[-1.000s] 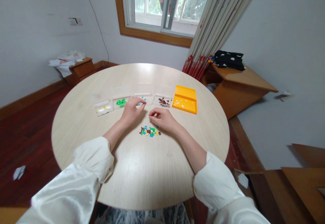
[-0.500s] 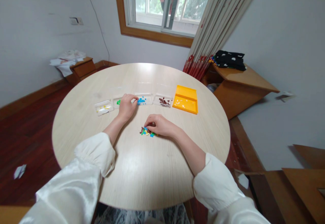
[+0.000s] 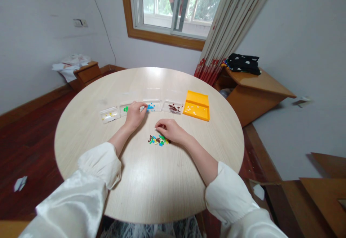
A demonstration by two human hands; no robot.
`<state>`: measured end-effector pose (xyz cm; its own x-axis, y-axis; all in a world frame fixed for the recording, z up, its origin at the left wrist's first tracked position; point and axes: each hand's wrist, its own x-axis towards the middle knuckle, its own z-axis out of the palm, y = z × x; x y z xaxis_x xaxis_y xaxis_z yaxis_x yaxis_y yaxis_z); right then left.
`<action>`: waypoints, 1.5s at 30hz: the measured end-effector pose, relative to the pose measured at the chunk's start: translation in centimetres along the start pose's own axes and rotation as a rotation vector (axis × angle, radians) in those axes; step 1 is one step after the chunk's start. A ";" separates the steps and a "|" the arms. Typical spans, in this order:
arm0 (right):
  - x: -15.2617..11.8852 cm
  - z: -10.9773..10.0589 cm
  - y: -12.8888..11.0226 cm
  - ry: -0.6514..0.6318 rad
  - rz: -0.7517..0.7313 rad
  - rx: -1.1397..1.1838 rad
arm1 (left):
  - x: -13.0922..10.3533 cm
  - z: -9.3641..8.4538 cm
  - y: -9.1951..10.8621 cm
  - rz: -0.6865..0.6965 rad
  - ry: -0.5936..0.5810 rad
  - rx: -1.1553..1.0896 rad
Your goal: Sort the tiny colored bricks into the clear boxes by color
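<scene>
Small mixed-colour building bricks lie in a loose pile on the round table. Just above that pile is my right hand, thumb and fingertips pinched together; whatever they hold is too small to make out. My left hand reaches over the gap between two clear boxes, its fingers closed at the edge of the one with blue bricks. What its fingertips hold, if anything, is hidden. Green bricks show in the clear box left of it, partly covered by the hand.
A clear box with yellow pieces ends the row at the left. Right of the blue ones come a clear box of brown bricks and an open orange case with white pieces. The round table has a curved edge.
My right hand has lifted slightly up and away from the pile, its fingertips leaving the bricks. My left hand has stayed by the blue bricks' box.
</scene>
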<state>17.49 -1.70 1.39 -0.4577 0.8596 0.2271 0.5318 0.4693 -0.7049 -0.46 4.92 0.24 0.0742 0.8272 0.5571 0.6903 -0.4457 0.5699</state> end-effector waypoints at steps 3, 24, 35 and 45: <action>0.3 -0.2 0.8 0.190 0.010 0.052 | -0.9 -0.3 1.4 0.025 -0.107 -0.091; 0.0 -2.4 0.8 0.165 -0.012 -0.018 | -1.0 -0.1 2.3 -0.134 -0.110 -0.303; -1.2 -4.5 0.7 -0.325 0.121 -0.025 | 0.1 0.8 -1.2 -0.060 0.055 -0.055; -0.7 -3.8 0.6 -0.078 0.200 -0.028 | -0.4 0.1 0.5 0.073 0.024 -0.028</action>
<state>20.79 -1.26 3.37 -0.3940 0.9186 0.0313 0.6365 0.2973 -0.7117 -0.06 4.40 0.29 0.1062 0.7838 0.6119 0.6634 -0.5143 0.5436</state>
